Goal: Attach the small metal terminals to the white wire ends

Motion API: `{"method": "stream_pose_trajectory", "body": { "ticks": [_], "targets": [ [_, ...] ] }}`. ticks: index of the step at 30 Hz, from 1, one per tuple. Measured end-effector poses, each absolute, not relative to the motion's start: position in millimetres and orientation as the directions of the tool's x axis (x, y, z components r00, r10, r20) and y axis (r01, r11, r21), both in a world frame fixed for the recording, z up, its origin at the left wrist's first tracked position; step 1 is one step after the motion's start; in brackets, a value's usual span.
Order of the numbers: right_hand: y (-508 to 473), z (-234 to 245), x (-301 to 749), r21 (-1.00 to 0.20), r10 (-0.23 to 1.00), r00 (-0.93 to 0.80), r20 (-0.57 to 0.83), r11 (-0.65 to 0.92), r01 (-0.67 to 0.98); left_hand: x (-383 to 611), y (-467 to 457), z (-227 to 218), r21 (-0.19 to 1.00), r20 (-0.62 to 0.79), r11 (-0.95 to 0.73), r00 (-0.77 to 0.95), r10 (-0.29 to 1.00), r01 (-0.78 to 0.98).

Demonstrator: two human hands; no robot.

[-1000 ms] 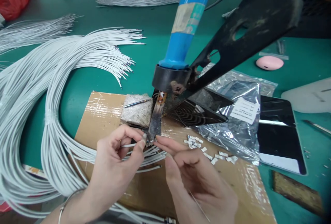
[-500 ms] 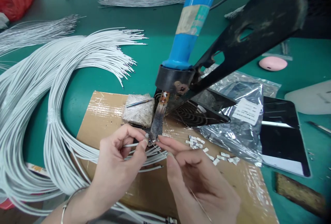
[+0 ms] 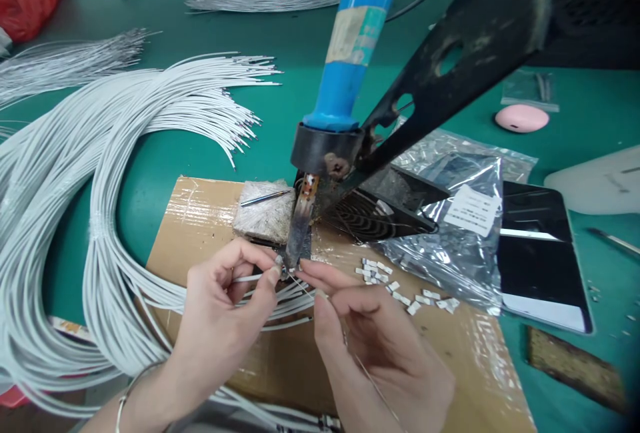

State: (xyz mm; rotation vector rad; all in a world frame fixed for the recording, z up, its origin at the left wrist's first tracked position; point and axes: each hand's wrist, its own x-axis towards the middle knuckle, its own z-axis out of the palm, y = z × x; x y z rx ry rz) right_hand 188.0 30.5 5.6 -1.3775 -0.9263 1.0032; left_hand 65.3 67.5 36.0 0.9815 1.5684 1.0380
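Note:
My left hand (image 3: 227, 316) pinches the end of a white cable (image 3: 247, 278) between thumb and forefinger, close under the tip of a blue-handled soldering iron (image 3: 338, 89). My right hand (image 3: 383, 346) grips a thin solder wire (image 3: 371, 378), which runs across the palm and reaches toward the iron's tip (image 3: 299, 236). Fingers hide most of the joint, so I cannot tell what exactly touches there. A black metal stand (image 3: 450, 66) holds the iron pointing down. Below the hands, more white cable ends fan out over a cardboard sheet (image 3: 200, 219).
A big bundle of white cables (image 3: 105, 179) fills the left. Small white connector pieces (image 3: 373, 271) lie scattered right of my hands. Behind them are a plastic bag (image 3: 460, 246) and a dark tablet (image 3: 537, 246). A wrapped block (image 3: 265, 216) carries a metal tip.
The whole view has shifted slightly, with the iron and its stand appearing further left. Both hands keep their grips near the iron's tip.

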Motion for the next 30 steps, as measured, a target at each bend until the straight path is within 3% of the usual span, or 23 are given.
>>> {"method": "stream_pose_trajectory", "body": {
  "ticks": [10, 30],
  "targets": [
    [31.3, 2.2, 188.8, -0.999, 0.949, 0.316, 0.015, 0.004, 0.035, 63.9, 67.1, 33.3, 0.946, -0.272, 0.299, -0.197, 0.942, 0.126],
    [32.4, 1.6, 188.5, -1.000, 0.947, 0.322, 0.004, -0.002, 0.020, 65.0, 69.0, 33.2, 0.959, -0.226, 0.253, -0.199, 0.954, 0.127]
  ]
}}
